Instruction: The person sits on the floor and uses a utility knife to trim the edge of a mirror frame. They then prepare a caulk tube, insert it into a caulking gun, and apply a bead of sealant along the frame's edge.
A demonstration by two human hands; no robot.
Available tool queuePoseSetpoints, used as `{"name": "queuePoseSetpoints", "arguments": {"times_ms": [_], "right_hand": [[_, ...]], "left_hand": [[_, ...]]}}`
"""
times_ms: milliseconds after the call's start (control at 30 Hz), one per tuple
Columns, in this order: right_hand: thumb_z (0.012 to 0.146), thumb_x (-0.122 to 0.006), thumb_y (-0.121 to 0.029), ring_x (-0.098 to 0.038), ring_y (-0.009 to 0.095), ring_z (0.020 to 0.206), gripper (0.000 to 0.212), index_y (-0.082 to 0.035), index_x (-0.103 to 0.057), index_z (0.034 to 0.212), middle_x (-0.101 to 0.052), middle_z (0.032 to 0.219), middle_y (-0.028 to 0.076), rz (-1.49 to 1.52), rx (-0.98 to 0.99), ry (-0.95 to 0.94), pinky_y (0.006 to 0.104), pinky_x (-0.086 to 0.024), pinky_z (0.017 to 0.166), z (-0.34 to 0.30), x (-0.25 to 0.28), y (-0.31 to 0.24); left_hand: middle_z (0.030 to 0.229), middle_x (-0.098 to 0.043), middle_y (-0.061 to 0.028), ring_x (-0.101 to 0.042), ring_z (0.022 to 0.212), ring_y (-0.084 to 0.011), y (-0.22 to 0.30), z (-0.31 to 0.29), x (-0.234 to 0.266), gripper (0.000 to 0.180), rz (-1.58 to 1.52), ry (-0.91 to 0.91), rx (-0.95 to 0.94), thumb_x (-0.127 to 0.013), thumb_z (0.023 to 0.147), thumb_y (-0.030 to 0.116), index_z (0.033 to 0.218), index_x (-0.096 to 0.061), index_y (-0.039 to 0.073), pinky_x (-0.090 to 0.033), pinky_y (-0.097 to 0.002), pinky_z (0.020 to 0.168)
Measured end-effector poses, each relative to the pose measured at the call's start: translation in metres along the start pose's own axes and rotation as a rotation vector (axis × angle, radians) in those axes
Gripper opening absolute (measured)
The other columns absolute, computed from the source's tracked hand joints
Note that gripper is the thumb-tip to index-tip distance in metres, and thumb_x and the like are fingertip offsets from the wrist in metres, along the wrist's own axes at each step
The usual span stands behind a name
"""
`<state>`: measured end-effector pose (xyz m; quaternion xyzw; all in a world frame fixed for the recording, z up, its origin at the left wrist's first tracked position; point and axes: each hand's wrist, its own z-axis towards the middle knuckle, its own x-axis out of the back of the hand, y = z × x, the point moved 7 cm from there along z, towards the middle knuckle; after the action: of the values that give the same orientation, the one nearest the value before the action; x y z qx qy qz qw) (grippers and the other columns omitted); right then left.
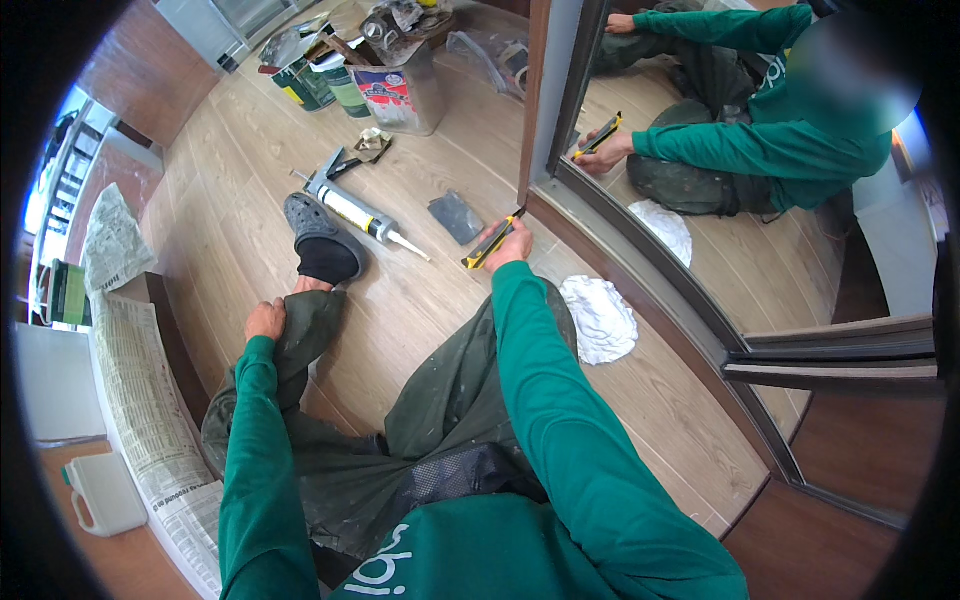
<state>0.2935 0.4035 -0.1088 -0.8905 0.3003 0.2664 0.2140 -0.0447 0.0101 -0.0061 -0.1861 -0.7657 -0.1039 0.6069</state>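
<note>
My right hand [511, 246] is closed round a yellow and black utility knife [487, 243]. The knife's tip points at the wooden base strip [600, 262] under the mirrored sliding door [690, 140], close to the frame's corner. On my bent left leg, my left hand [265, 320] rests against the dark trouser [310, 335] with nothing held. A dark grey flat piece [456, 217], perhaps sandpaper, lies just left of the knife. Farther left lies a caulking gun [350, 208] with a white nozzle. A crumpled white cloth [600, 319] sits beside my right knee.
Paint tins [303, 88] and a cut-open metal can [400, 95] holding tools stand at the back. A clear plastic bag [480, 60] lies near the door frame. Newspaper [155, 400] covers a ledge at left, with a white jug [103, 495] beside it.
</note>
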Motion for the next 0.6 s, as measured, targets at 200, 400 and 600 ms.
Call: {"name": "queuePoseSetpoints", "arguments": {"times_ms": [200, 400, 600], "right_hand": [[0.100, -0.042, -0.034, -0.055, 0.023, 0.061, 0.027, -0.013, -0.053, 0.087, -0.058, 0.071, 0.005, -0.028, -0.126, 0.048, 0.0404, -0.045, 0.059, -0.012, 0.007, 0.014], [0.101, -0.047, -0.033, -0.059, 0.024, 0.069, 0.023, -0.012, -0.054, 0.094, -0.061, 0.081, 0.006, -0.264, -0.043, -0.175, 0.0432, -0.049, 0.063, -0.035, -0.003, 0.011], [0.101, -0.048, -0.030, -0.060, 0.027, 0.072, 0.016, -0.016, -0.049, 0.107, -0.062, 0.091, 0.008, -0.227, 0.026, -0.112, 0.0444, -0.051, 0.062, -0.032, 0.006, 0.007]], "left_hand": [[0.108, -0.064, -0.0357, -0.062, 0.108, -0.0486, 0.005, -0.005, 0.004, 0.064, -0.043, 0.005, 0.018, -0.038, 0.099, 0.047, 0.101, -0.067, -0.011, -0.047, -0.0524, 0.097], [0.109, -0.065, -0.0344, -0.061, 0.108, -0.0488, 0.010, -0.011, 0.009, 0.063, -0.051, 0.014, -0.031, -0.037, 0.099, 0.046, 0.101, -0.067, -0.010, -0.047, -0.0524, 0.097], [0.110, -0.064, -0.0351, -0.062, 0.109, -0.0476, 0.010, -0.014, 0.010, 0.063, -0.097, 0.001, 0.006, -0.037, 0.099, 0.046, 0.103, -0.067, -0.010, -0.046, -0.0511, 0.098]]}}
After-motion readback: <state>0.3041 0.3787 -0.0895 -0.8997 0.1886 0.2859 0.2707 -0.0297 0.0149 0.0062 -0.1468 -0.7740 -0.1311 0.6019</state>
